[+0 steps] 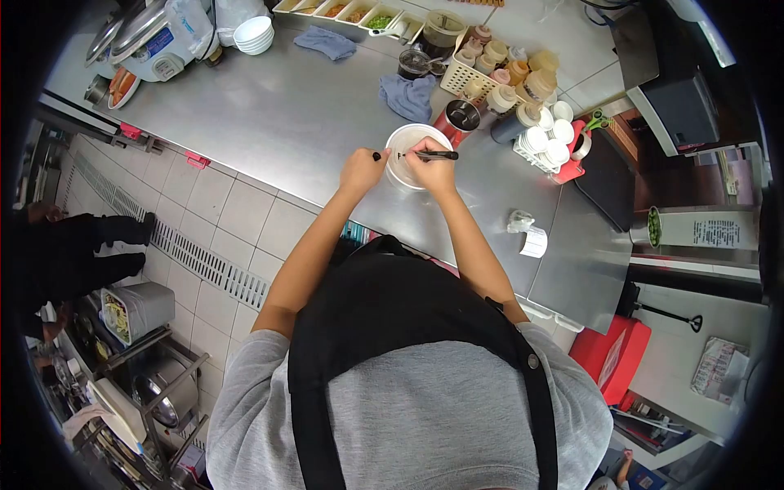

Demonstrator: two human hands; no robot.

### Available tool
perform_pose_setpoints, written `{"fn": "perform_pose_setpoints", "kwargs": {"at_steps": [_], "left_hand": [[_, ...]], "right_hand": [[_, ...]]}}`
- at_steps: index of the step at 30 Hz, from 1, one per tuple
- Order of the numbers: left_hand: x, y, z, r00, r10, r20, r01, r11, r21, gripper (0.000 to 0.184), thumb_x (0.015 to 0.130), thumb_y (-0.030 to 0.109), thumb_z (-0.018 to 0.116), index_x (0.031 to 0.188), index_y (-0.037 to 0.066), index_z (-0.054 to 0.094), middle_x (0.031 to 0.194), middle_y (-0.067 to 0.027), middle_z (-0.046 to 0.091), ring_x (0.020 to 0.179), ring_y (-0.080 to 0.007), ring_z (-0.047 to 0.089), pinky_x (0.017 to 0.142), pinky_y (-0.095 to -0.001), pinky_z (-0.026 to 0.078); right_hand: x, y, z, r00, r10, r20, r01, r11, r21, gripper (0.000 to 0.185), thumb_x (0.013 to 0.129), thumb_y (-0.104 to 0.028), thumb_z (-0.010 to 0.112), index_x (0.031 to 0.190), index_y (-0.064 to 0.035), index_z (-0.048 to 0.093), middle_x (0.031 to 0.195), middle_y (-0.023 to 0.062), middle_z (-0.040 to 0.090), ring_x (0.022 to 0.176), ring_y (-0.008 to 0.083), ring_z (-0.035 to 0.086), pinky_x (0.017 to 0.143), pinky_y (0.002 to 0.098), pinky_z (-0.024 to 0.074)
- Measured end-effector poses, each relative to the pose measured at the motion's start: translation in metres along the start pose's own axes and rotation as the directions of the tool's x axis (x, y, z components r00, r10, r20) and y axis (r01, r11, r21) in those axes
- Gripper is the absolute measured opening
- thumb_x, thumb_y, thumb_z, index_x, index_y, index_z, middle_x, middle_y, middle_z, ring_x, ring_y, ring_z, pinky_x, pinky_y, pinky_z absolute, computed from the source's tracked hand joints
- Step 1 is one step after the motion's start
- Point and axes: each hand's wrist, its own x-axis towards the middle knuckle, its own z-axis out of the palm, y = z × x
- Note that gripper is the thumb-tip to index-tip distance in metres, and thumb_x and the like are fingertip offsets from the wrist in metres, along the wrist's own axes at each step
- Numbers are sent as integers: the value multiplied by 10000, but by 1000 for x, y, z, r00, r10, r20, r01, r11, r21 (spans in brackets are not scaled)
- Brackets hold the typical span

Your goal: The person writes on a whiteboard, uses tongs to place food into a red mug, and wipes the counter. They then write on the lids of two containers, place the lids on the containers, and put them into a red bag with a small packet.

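Note:
A round white tub with a pale top stands near the counter's front edge, a few dark marks on its top. My right hand is closed round a black marker, its tip end low over the top of the tub. My left hand is closed at the tub's left rim, with a small black marker cap showing between its fingers. Just behind the tub is a red jug with a dark inside. A folded blue cloth lies beyond it.
On the steel counter, a cream basket holds several sauce bottles. Ingredient trays, a rice cooker and white bowls stand along the back. A label roll lies at right. Another person stands at left.

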Motion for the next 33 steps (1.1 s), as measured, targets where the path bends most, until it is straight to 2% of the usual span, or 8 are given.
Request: {"fn": "perform_pose_setpoints", "kwargs": {"at_steps": [5, 10, 13, 16, 20, 23, 29, 33], "left_hand": [[-1, 2, -3, 1000, -5, 15, 5, 1000, -6, 434, 828, 411, 534, 688, 11, 630, 722, -231, 599, 708, -402, 580, 636, -447, 453], [0, 1, 0, 1000, -26, 13, 26, 1000, 1, 436, 828, 416, 532, 692, 14, 633, 724, -231, 601, 708, -401, 581, 637, -445, 455], [2, 0, 0, 1000, -1, 21, 1, 1000, 22, 442, 828, 423, 529, 691, 15, 632, 723, -227, 604, 713, -399, 585, 643, -442, 459], [1, -3, 2, 1000, -2, 3, 2, 1000, 11, 442, 830, 421, 527, 692, 15, 633, 724, -229, 602, 714, -397, 585, 645, -442, 460], [1, -1, -1, 1000, -4, 23, 4, 1000, 11, 435, 836, 409, 523, 699, 11, 634, 726, -236, 598, 710, -403, 580, 643, -448, 456], [-2, 3, -2, 1000, -3, 27, 3, 1000, 4, 437, 839, 403, 520, 701, 4, 632, 724, -240, 596, 711, -405, 579, 645, -449, 455], [0, 0, 0, 1000, 6, 12, -6, 1000, -10, 441, 838, 404, 522, 704, -2, 631, 728, -244, 596, 720, -406, 580, 653, -451, 455], [0, -2, 1, 1000, -18, 19, 18, 1000, -16, 439, 835, 410, 525, 713, 3, 635, 744, -237, 605, 733, -400, 585, 660, -451, 457]], "right_hand": [[4, 7, -10, 998, 4, -67, 4, 993, 115, 138, 681, -112, 672, 683, -31, 561, 623, 29, 576, 567, 85, 522, 531, 240, 414], [-1, -4, -14, 1000, 28, 11, -27, 995, -93, 129, 677, -115, 668, 670, -42, 563, 588, 16, 563, 540, 93, 518, 515, 245, 407], [-3, 7, -14, 999, -39, 3, 39, 995, -89, 127, 715, -93, 657, 678, -29, 554, 597, -12, 552, 540, 43, 461, 511, 211, 375], [-3, -2, -17, 1000, 14, -9, -14, 999, -47, 127, 679, -112, 662, 666, -37, 560, 577, 25, 560, 534, 91, 517, 509, 246, 409], [-3, 6, -17, 998, -13, -53, 12, 1000, -12, 129, 679, -110, 659, 666, -32, 557, 578, 30, 563, 532, 93, 517, 510, 241, 409], [-5, -1, -20, 1000, 4, -29, -6, 996, -88, 125, 678, -100, 653, 664, -25, 553, 582, 38, 568, 536, 97, 523, 515, 241, 413], [-6, 2, -23, 1000, -31, 2, 31, 998, -52, 124, 674, -92, 654, 668, -23, 551, 592, 51, 573, 549, 101, 531, 526, 243, 417], [-8, 1, -24, 999, -3, -43, 1, 999, -33, 115, 678, -78, 648, 661, -25, 547, 613, 34, 579, 555, 91, 525, 532, 239, 418]]}}
